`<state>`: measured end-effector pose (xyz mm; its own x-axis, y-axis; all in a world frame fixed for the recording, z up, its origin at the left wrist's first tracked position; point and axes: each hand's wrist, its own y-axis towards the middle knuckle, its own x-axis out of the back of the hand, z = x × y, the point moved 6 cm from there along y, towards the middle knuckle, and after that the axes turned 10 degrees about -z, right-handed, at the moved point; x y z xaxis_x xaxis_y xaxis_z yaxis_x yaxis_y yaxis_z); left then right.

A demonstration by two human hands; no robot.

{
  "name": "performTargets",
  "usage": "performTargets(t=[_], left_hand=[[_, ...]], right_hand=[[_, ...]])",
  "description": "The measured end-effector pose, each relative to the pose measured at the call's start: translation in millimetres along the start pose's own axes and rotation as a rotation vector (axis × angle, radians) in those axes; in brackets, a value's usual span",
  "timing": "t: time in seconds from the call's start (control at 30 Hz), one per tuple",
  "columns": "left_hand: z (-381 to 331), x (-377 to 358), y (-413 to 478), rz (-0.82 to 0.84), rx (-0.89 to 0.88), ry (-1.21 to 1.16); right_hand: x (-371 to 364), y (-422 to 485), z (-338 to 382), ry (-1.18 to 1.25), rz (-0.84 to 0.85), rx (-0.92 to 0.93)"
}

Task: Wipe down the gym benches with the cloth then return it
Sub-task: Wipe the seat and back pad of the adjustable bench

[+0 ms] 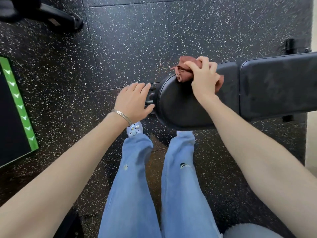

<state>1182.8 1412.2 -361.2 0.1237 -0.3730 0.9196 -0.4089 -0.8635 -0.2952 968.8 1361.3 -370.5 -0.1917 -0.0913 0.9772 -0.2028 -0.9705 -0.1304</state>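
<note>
Cloth (183, 73) is sitting bunched on the far edge of the counter (180, 107), on the rounded seat pad, near the gap to the long back pad (277, 85) at the right. It is showing a reddish brown colour, wrinkled into many folds, and one frayed corner is hanging over the far left side of the pad. I am judging it as light and soft, so it is probably going to crumple and slip out if it is taken by one corner only. Taking the whole bundle from above is seeming the safer way. The right hand (204, 78) is covering it, the grip curled over the bundle and pressing it down on the pad. The pad is looking black, smooth and a little shiny, so the cloth is likely gliding on it easily.

The left hand (133, 100) is hovering just beside the left end of the counter, its grip spread with straight fingers and holding nothing. Whether the thumb is touching the pad edge, I cannot tell. A thin bracelet (122, 115) is circling this wrist. Legs in blue jeans (130, 177) are standing on the near side of the counter, on the black speckled floor (154, 40), and a green-edged mat (15, 103) is lying at the far left.
</note>
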Motion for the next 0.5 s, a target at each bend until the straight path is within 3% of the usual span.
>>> performTargets(t=[0.07, 0.2, 0.27, 0.33, 0.5], left_hand=[[-14, -3, 11, 0.012, 0.005, -0.042], [-41, -16, 28, 0.067, 0.096, -0.166], [-48, -22, 33, 0.079, 0.171, -0.221], [-54, -25, 36, 0.077, 0.224, -0.240], [-75, -31, 39, 0.007, 0.340, -0.179]], right_hand=[[4, -19, -20, 0.078, -0.085, 0.002], [-1, -98, -63, 0.292, -0.149, -0.190], [-2, -118, -68, 0.277, -0.153, -0.100], [-3, -103, -67, 0.205, -0.163, 0.054], [2, -1, -57, 0.122, -0.048, 0.095]])
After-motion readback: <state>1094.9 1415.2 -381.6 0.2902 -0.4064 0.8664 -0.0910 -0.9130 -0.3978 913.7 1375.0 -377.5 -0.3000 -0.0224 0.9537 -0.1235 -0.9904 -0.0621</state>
